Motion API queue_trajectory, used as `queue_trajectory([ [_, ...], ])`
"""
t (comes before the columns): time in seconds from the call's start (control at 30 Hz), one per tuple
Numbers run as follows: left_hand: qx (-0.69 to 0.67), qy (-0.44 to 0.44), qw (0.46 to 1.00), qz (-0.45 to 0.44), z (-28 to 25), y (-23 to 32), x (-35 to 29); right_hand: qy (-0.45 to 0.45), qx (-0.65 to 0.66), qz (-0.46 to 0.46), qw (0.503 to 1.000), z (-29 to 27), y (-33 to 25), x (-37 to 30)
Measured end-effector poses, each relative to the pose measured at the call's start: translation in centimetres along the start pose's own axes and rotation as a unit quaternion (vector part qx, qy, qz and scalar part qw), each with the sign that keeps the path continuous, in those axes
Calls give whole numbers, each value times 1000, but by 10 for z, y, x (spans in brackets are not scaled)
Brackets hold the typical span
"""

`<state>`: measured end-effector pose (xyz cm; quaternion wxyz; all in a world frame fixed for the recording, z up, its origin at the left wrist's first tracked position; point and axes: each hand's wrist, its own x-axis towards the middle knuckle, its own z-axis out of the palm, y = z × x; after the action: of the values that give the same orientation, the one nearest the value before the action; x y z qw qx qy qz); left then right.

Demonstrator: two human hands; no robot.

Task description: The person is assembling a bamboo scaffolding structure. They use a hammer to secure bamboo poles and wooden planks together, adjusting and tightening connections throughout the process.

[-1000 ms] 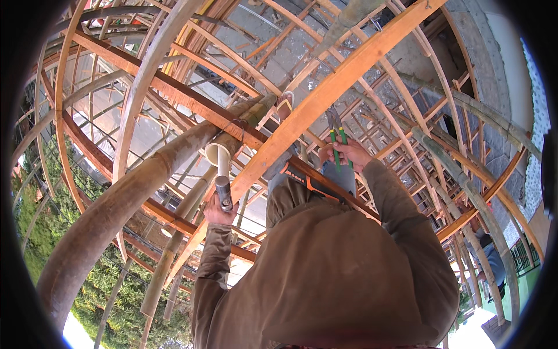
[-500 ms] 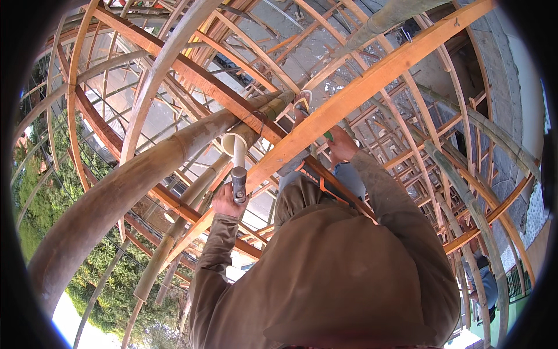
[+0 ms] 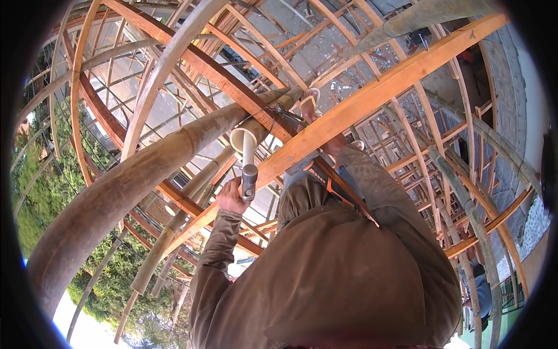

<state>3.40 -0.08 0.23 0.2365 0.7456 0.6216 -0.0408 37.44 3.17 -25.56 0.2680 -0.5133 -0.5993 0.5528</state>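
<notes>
My left hand is closed over the edge of a long orange-brown wooden beam that crosses the view diagonally. Right against its fingers is the metal head of a hammer. The hammer's pale handle runs into the hollow cut end of a bamboo pole. My right hand reaches to the beam's far side, where the wood hides its fingers and anything in them. Close to it, dark wire lies around the joint of the bamboo and a second, redder beam.
A thick bamboo pole slants up from the lower left. An orange-and-black tool hangs by my waist. Curved strips form a lattice all around, with the ground far below. My sandalled foot rests on the bamboo. Another person is at lower right.
My right hand has moved left behind the beam, and the green thing seen at its fingers is now hidden. My left hand stays by the hammer head. The view has shifted slightly.
</notes>
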Motion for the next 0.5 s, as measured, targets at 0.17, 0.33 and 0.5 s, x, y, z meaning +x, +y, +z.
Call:
queue_trajectory([
  [0.17,-5,0,1000,2,0,0,1,8,0,24,1000,-16,-30,4],
  [0.33,0,-1,1000,4,1,-1,-1,-21,-56,122,991,-32,-63,4],
  [0.5,9,-9,1000,1,2,-2,-1,-98,-80,134,983,-41,-67,6],
])
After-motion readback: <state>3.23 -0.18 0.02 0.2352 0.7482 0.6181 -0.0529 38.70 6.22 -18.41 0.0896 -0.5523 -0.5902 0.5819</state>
